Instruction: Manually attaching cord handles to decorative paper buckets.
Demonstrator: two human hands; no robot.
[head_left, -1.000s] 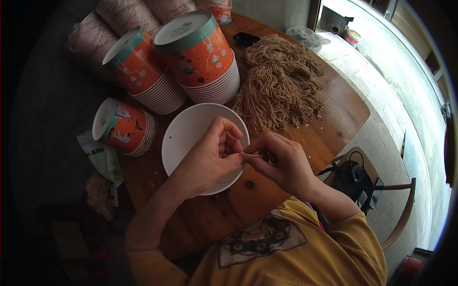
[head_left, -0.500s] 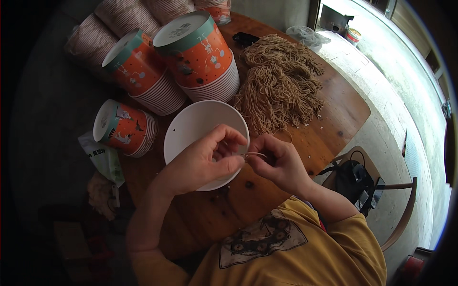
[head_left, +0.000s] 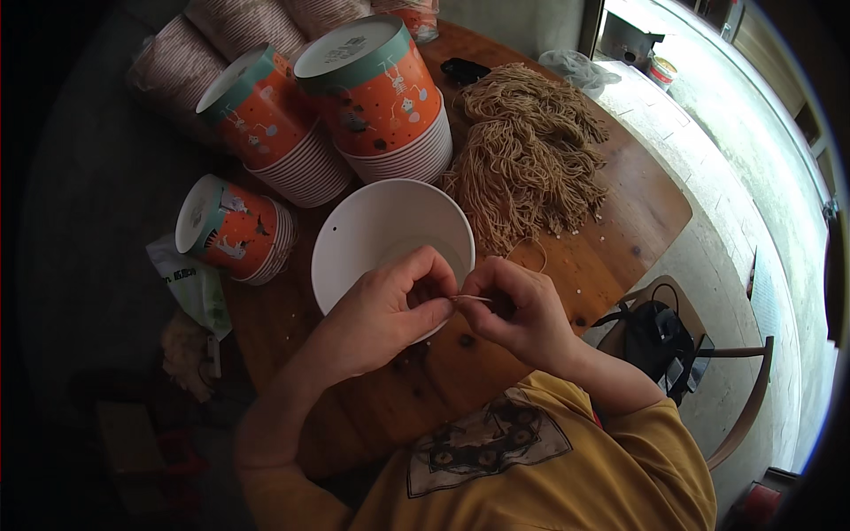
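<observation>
Over the near rim of a white paper tub, my two hands meet fingertip to fingertip. My left hand is closed in a pinch on a thin tan cord. The same cord is pinched between thumb and forefinger of my right hand, with a short length showing between the hands. Whether it is knotted there is too small to tell. The tub stands mouth up and tilted towards me, with a small hole in its left wall. My hands hide its near side.
A large heap of tan cords lies right of the tub. Upside-down stacks of orange tubs stand behind it, with a smaller orange stack at left. Small white bits dot the wooden table. A chair with a black bag stands at right.
The fingers of my left hand have closed in, and its fingertips now meet the cord beside my right hand. The view has shifted slightly.
</observation>
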